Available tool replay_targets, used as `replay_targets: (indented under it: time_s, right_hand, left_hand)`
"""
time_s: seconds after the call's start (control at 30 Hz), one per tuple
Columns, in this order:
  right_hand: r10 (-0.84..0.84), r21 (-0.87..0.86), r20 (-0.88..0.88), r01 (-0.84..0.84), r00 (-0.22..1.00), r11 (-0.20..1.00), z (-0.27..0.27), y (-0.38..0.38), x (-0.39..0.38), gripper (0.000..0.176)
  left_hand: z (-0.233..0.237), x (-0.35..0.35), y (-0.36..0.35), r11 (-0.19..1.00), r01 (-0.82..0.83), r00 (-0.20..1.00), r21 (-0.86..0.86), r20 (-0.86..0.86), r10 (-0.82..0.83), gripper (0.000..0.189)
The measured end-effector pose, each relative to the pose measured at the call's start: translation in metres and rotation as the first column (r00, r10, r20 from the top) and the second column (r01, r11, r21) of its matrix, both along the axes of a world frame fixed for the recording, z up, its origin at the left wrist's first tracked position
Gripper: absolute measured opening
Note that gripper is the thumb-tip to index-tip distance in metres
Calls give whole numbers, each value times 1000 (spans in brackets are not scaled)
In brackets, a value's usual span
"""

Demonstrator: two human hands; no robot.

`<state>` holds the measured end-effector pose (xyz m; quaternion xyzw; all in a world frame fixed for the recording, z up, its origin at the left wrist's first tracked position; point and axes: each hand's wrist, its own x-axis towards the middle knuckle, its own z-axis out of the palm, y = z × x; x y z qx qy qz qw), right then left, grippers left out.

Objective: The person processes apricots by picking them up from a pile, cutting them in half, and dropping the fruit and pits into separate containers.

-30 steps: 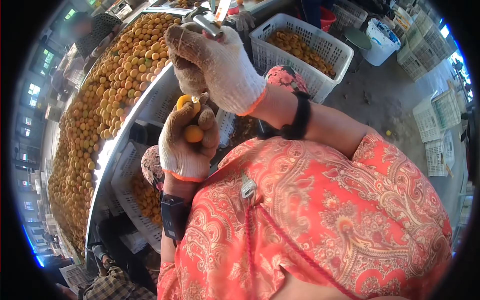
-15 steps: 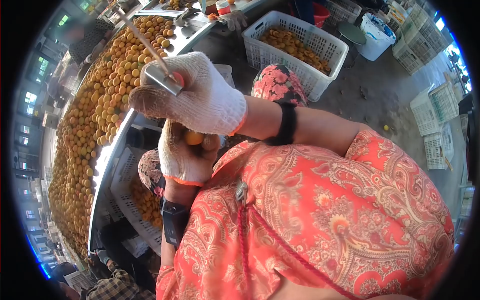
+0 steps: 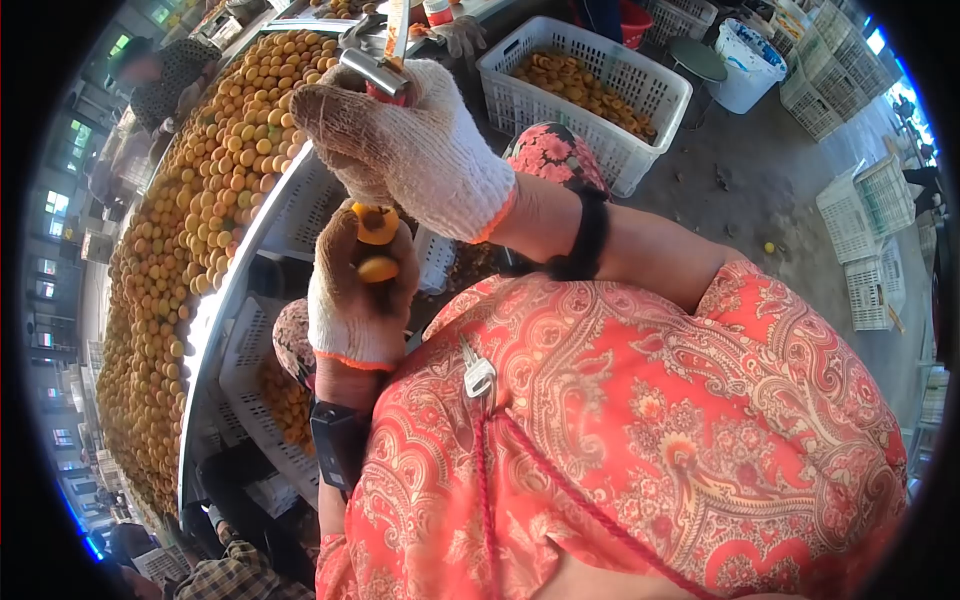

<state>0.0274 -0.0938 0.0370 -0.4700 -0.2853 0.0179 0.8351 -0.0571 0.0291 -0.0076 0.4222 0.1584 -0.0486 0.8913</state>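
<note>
My right hand point(image 3: 410, 145), in a stained white knit glove, grips a knife point(image 3: 397, 38) with a metal collar and a bit of red handle; its blade points up. Just below it, my left hand point(image 3: 350, 285), gloved the same way, holds an apricot opened into two parts. The upper piece point(image 3: 376, 224) shows orange flesh and a dark hollow or pit. The lower piece point(image 3: 378, 269) lies against the palm between the curled fingers. Whether my right fingertips touch the fruit is hidden.
A long table heaped with apricots point(image 3: 215, 190) runs down the left. Crates of cut fruit stand at the top point(image 3: 665, 135) and below the table edge point(image 3: 238, 375). A white bucket point(image 3: 750, 75) and stacked crates point(image 3: 868, 245) are at the right. Co-workers point(image 3: 180, 75) sit across.
The apricot in my left hand now shows as two opened pieces. My right hand has shifted right, and the knife blade has swung from up-left to nearly straight up.
</note>
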Motion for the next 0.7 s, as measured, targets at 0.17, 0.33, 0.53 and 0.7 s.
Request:
replay_targets:
  time_s: [0.17,0.33,0.53,0.7]
  right_hand:
    - [-13,0,3,13,1000,1000,2,-1,-2,36]
    - [-66,-82,49,70,997,994,5,-4,-2,37]
    - [-46,-95,64,52,997,994,9,-6,-6,43]
    - [-48,-101,127,61,991,993,9,-1,-9,42]
  left_hand:
    - [-8,5,9,998,55,998,4,18,-55,30]
    - [-6,5,10,976,111,994,-185,30,-107,31]
    - [3,3,5,985,120,993,-126,27,-117,28]
    - [2,4,6,987,118,993,-113,3,-119,21]
